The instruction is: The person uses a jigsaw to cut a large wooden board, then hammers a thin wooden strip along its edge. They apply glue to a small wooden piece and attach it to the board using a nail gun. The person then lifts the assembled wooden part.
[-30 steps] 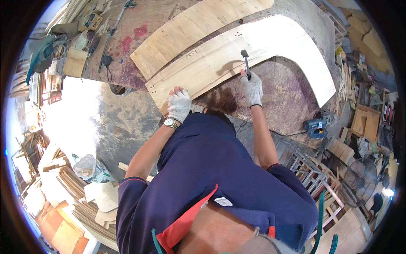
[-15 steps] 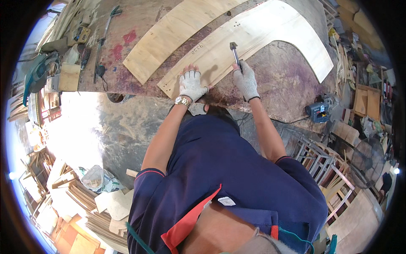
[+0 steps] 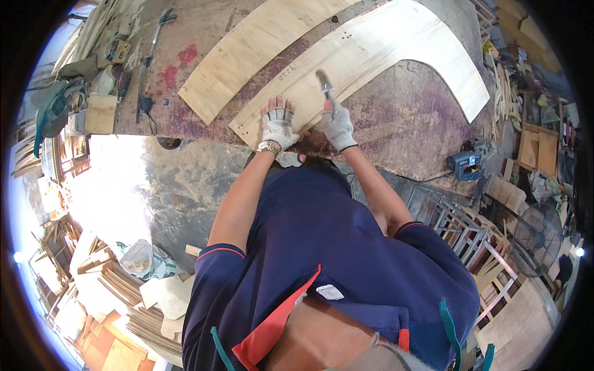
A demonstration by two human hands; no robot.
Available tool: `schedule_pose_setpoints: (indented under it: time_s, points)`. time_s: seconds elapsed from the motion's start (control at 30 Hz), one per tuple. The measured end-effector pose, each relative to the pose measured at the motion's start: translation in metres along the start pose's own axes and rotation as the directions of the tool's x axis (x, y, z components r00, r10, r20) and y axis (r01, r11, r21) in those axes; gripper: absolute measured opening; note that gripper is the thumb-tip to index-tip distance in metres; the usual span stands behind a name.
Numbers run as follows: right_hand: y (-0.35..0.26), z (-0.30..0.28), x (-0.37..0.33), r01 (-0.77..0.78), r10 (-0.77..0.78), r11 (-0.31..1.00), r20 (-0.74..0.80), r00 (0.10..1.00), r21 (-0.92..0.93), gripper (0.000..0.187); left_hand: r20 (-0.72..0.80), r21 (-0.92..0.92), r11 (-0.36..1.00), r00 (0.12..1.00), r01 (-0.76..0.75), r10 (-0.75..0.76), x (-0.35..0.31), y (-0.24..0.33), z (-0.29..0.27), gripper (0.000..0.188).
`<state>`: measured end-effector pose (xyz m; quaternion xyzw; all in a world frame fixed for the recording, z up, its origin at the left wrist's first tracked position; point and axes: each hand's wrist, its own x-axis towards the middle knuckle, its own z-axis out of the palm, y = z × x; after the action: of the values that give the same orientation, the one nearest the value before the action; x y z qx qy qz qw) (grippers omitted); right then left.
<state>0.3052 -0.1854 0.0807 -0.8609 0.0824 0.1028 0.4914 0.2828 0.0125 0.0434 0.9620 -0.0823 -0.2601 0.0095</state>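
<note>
A pale curved plywood panel [image 3: 377,46], bent like a hook at its far right end, lies flat on the stained workbench [image 3: 408,117]. Gloved with bare fingertips, my left hand [image 3: 279,125] rests on the panel's near left end, fingers stretched out, a watch at the wrist. My right hand [image 3: 338,127], in a matching glove, grips a hammer [image 3: 326,88] by its handle over the panel's near edge. The hammer's head is slightly blurred, and I cannot tell if it touches the wood. A second curved plywood strip [image 3: 241,65] lies just beyond.
A blue power tool [image 3: 465,166] sits at the bench's right edge. On the left lie a bar clamp [image 3: 147,62] and a small wood block [image 3: 101,113]. A fan [image 3: 537,238] and metal frames stand right; a plastic bag [image 3: 137,260] and stacked offcuts lie lower left.
My right hand has moved left with the hammer, closer to my left hand. The left hand stays on the panel, its fingers now slightly more raised and spread.
</note>
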Motion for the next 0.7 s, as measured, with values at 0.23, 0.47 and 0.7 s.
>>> schedule_pose_setpoints:
  time_s: [0.23, 0.47, 0.7]
  points:
    - [0.003, 0.001, 0.009, 0.076, -0.067, 0.988, 0.071, 0.995, -0.138, 0.047, -0.01, -0.034, 0.999, 1.0, 0.006, -0.007, 0.0, 0.002, -0.001, 0.124]
    - [0.004, 0.004, 0.002, 0.008, -0.013, 0.999, 0.151, 0.988, 0.031, 0.051, 0.018, -0.043, 0.999, 1.0, 0.005, -0.004, -0.002, 0.001, 0.001, 0.129]
    - [0.05, -0.046, 0.057, -0.299, 0.282, 0.751, 0.124, 0.951, 0.589, 0.018, 0.046, -0.029, 1.0, 0.999, -0.006, 0.007, -0.005, 0.002, -0.011, 0.13]
